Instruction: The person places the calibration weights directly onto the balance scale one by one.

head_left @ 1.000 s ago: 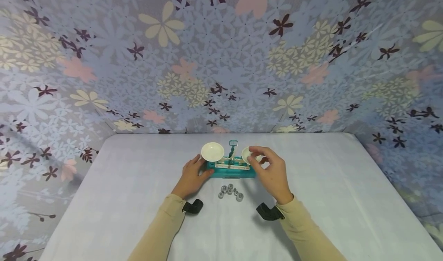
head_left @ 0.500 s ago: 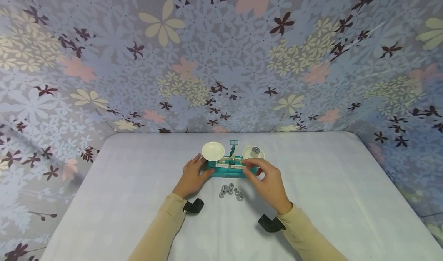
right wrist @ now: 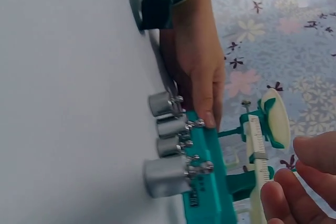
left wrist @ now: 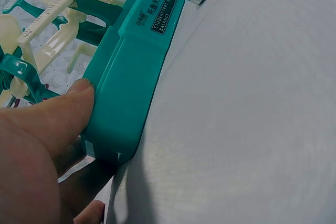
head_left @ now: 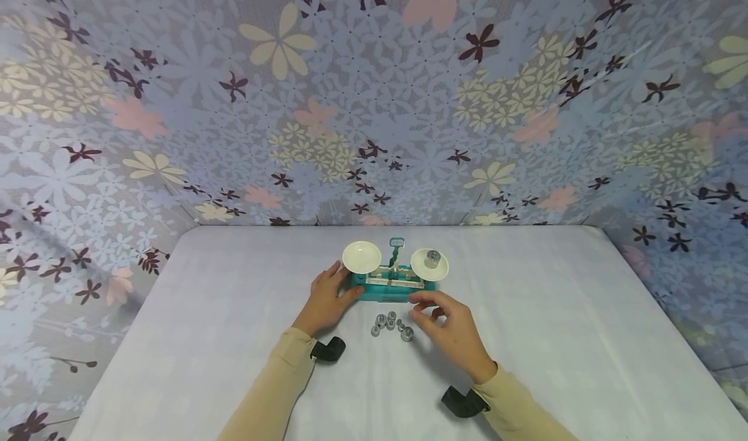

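Note:
A green balance scale (head_left: 386, 294) stands on the table with two white pans. My left hand (head_left: 324, 303) holds the left end of its base; in the left wrist view the thumb (left wrist: 76, 106) lies on one side and fingers on the other. The left pan (head_left: 361, 257) is bare. On the right pan (head_left: 422, 273) sits one metal weight (head_left: 433, 258). My right hand (head_left: 454, 334) hovers in front of the base's right end, fingers loosely bent and holding nothing. Several metal weights (head_left: 407, 334) with knobs stand in front of the base, left of that hand.
A pale cloth covers the table (head_left: 234, 363). Behind it rises a flowered curtain (head_left: 374, 136), which also runs along both sides. A black wrist mount (head_left: 464, 402) sits on the right sleeve, another mount (head_left: 328, 349) on the left.
My right hand has let go of the weight on the right pan and drawn back toward me, down to the front of the scale. The left hand has stayed on the base.

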`<state>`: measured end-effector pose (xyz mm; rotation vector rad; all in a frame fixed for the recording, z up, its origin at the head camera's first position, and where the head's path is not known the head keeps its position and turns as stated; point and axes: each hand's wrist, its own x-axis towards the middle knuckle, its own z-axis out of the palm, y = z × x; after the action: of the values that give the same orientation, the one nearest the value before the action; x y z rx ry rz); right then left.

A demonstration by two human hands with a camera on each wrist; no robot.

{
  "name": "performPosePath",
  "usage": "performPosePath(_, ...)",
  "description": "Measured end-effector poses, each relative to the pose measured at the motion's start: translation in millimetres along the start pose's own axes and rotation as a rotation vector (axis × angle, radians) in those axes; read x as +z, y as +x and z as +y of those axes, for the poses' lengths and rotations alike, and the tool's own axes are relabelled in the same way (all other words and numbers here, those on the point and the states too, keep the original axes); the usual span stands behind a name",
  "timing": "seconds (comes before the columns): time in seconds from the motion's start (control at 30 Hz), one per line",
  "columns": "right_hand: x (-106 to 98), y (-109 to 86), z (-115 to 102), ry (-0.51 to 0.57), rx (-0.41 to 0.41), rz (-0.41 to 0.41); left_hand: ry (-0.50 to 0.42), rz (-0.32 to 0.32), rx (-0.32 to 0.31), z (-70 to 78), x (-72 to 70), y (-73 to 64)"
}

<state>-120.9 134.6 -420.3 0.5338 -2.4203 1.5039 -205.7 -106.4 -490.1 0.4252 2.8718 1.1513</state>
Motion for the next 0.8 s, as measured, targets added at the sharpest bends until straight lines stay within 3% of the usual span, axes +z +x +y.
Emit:
performPosePath(0.4,6,-11.6,7,0.030,0.163,-0.076,-0.002,0.011,0.012,-0.6,0.0,-2.8)
performPosePath(0.8,5,-13.5,17,0.032,0.233,-0.112,-0.017,0.013,0.007,1.9,-1.0,-3.0)
